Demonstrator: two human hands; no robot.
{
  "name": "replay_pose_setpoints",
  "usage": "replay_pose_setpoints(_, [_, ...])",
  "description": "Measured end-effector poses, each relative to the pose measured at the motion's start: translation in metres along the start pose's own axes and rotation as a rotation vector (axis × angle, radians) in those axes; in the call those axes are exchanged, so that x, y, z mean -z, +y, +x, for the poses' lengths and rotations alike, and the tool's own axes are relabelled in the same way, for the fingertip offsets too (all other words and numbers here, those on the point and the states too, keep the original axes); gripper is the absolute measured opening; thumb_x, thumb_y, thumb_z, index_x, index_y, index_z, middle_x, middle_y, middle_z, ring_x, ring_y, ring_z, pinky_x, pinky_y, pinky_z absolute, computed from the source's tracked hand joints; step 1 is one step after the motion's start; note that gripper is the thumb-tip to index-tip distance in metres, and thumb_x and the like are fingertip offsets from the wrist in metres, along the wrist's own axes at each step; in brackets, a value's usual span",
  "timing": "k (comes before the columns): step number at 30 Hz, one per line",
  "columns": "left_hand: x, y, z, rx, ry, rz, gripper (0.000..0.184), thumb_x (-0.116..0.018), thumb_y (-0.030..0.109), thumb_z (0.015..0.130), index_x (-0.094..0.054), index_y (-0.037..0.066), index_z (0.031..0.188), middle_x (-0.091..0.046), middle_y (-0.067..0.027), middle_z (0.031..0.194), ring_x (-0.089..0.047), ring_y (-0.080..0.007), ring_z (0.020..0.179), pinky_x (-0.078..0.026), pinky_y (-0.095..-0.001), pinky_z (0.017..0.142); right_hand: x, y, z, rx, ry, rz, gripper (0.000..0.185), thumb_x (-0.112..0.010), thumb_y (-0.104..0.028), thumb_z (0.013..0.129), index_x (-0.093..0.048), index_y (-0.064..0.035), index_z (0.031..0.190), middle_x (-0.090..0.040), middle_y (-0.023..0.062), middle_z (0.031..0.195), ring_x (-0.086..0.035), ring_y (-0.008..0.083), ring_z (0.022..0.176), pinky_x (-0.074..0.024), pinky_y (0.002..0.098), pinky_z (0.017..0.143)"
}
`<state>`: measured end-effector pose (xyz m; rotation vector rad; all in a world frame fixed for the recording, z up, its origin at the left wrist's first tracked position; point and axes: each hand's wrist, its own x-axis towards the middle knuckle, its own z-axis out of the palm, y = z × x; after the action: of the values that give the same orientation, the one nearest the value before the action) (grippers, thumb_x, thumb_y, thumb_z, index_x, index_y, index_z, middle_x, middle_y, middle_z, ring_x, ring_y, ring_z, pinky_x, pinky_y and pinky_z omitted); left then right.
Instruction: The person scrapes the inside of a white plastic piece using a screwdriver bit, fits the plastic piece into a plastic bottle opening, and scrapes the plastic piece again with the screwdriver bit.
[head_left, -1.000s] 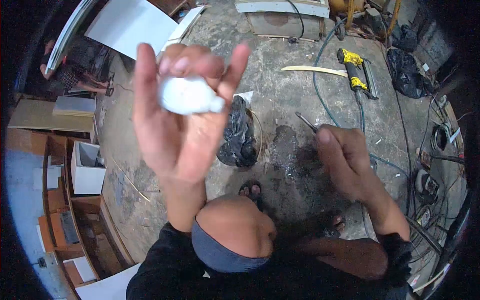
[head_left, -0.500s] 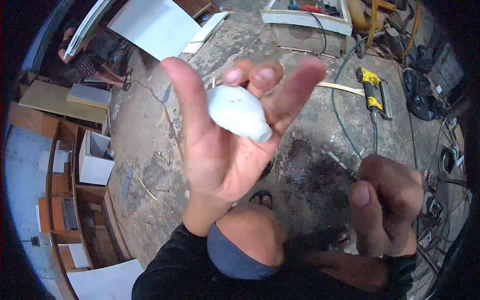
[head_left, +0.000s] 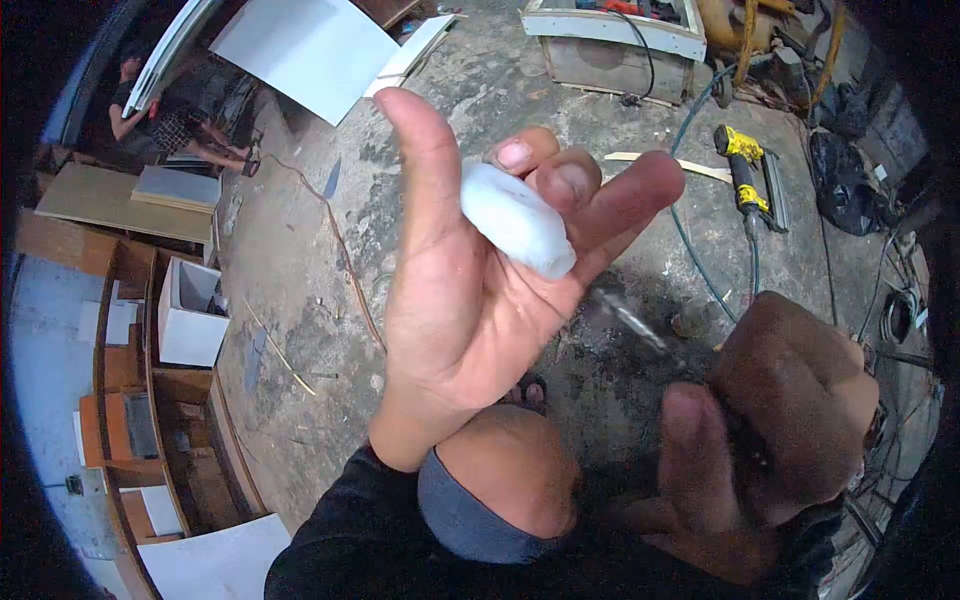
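My left hand (head_left: 490,270) is raised palm up in the middle, its thumb and index finger spread. Its other fingers curl behind a small white bottle-like piece (head_left: 515,220), which rests between them and the palm. The piece is rounded, with a short blunt neck pointing down and right. To the lower right, my right hand (head_left: 780,420) is closed around a thin tool with a shiny narrow shaft (head_left: 637,322), blurred by motion. The shaft points toward the white piece but stays apart from it. Its exact kind is unclear, and most of its grip is hidden.
A yellow and black nail gun (head_left: 745,180) lies on the concrete floor at right, with a hose (head_left: 690,245) attached. Wooden shelving (head_left: 180,420) stands left. White panels (head_left: 305,55) lie at the back, where another person (head_left: 180,130) is at far left. A white-edged box (head_left: 615,50) stands behind.
My left hand has shifted right with the white piece, which has turned slightly. My right hand has come nearer the camera, and its thin shaft has moved closer to the left hand.
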<state>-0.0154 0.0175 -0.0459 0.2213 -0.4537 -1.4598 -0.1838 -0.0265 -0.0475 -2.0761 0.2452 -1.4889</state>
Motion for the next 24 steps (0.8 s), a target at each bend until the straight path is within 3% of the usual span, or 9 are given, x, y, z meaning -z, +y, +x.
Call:
replay_pose_setpoints(4, [-0.003, -0.002, -0.001, -0.019, 0.049, 0.071, 0.060, -0.046, 0.062, 0.088, -0.047, 0.002, 0.085, -0.059, -0.0037, 0.071, -0.063, -0.0352, 0.102, -0.025, -0.0507, 0.114, 0.015, -0.006, 0.012, -0.059, -0.316, -0.184, 0.019, -0.066, -0.012, 0.074, -0.052, -0.0035, 0.066, -0.041, 0.0078, 0.050, -0.036, 0.0186, 0.036, -0.0265, 0.0312, 0.037])
replay_pose_setpoints(7, [-0.004, -0.010, -0.002, -0.109, 0.050, 0.332, 0.059, -0.044, 0.064, 0.087, -0.045, 0.005, 0.088, -0.054, -0.0029, 0.064, -0.066, -0.0377, 0.087, -0.031, -0.0516, 0.110, 0.009, 0.002, 0.009, -0.058, -0.363, -0.291, 0.018, -0.065, -0.015, 0.077, -0.054, -0.0039, 0.068, -0.047, 0.0105, 0.055, -0.045, 0.0229, 0.040, -0.0341, 0.0347, 0.038])
replay_pose_setpoints(10, [-0.011, -0.025, -0.002, -0.358, 0.183, 0.549, 0.052, -0.041, 0.059, 0.092, -0.046, 0.007, 0.091, -0.046, -0.0013, 0.055, -0.060, -0.0271, 0.052, -0.048, -0.0491, 0.093, -0.011, 0.016, -0.003, -0.026, -0.381, -0.279, 0.018, -0.063, -0.015, 0.081, -0.054, -0.0038, 0.069, -0.052, 0.0117, 0.059, -0.053, 0.0275, 0.047, -0.0421, 0.0381, 0.043])
replay_pose_setpoints(14, [-0.016, -0.026, -0.010, -0.746, 0.294, 0.997, 0.040, -0.040, 0.041, 0.100, -0.052, 0.003, 0.096, -0.042, 0.0018, 0.053, -0.039, -0.0092, 0.037, -0.052, -0.0357, 0.063, -0.016, 0.019, -0.013, -0.182, -0.639, 0.081, 0.017, -0.059, -0.019, 0.083, -0.057, -0.0042, 0.074, -0.057, 0.0116, 0.062, -0.059, 0.0300, 0.053, -0.0488, 0.0398, 0.050])
replay_pose_setpoints(18, [-0.015, -0.002, -0.026, -1.201, 0.344, 1.307, 0.035, -0.041, 0.035, 0.100, -0.052, 0.003, 0.094, -0.041, 0.0029, 0.054, -0.036, -0.0064, 0.038, -0.047, -0.0301, 0.063, -0.014, 0.022, -0.045, -0.281, -0.854, 0.032, 0.023, -0.056, -0.024, 0.085, -0.058, -0.0063, 0.071, -0.060, 0.0136, 0.061, -0.063, 0.0308, 0.057, -0.0508, 0.0415, 0.051])
replay_pose_setpoints(20, [-0.021, 0.006, -0.027, -1.167, 0.287, 1.289, 0.031, -0.042, 0.032, 0.100, -0.051, 0.004, 0.091, -0.042, 0.0018, 0.057, -0.036, -0.0057, 0.039, -0.045, -0.0293, 0.064, -0.007, 0.035, -0.056, -0.389, -0.800, 0.031, 0.025, -0.055, -0.021, 0.087, -0.057, -0.0054, 0.069, -0.058, 0.0149, 0.059, -0.062, 0.0304, 0.055, -0.0479, 0.0411, 0.049])
replay_pose_setpoints(22, [-0.023, 0.011, -0.025, -0.866, 0.102, 1.042, 0.028, -0.044, 0.029, 0.100, -0.049, 0.005, 0.086, -0.044, 0.0000, 0.060, -0.040, -0.0074, 0.043, -0.045, -0.0311, 0.072, -0.001, 0.047, -0.056, -0.578, -0.577, 0.158, 0.027, -0.053, -0.018, 0.090, -0.056, -0.0044, 0.067, -0.054, 0.0155, 0.057, -0.059, 0.0280, 0.051, -0.0436, 0.0399, 0.047])
replay_pose_setpoints(23, [-0.020, 0.014, -0.024, -0.714, 0.062, 0.852, 0.028, -0.045, 0.027, 0.099, -0.048, 0.005, 0.083, -0.045, -0.0009, 0.062, -0.044, -0.0091, 0.047, -0.046, -0.0329, 0.079, 0.007, 0.044, -0.046, -0.760, -0.476, 0.292, 0.031, -0.052, -0.014, 0.092, -0.053, -0.0017, 0.064, -0.048, 0.0134, 0.052, -0.050, 0.0215, 0.044, -0.0362, 0.0361, 0.044])
replay_pose_setpoints(24, [-0.018, 0.016, -0.022, -0.574, 0.054, 0.669, 0.028, -0.047, 0.026, 0.099, -0.047, 0.006, 0.080, -0.046, -0.0018, 0.063, -0.047, -0.0107, 0.050, -0.046, -0.0347, 0.086, 0.014, 0.037, -0.039, -0.732, -0.462, 0.312, 0.031, -0.052, -0.014, 0.092, -0.052, -0.0014, 0.063, -0.047, 0.0125, 0.052, -0.048, 0.0199, 0.043, -0.0351, 0.0350, 0.043])
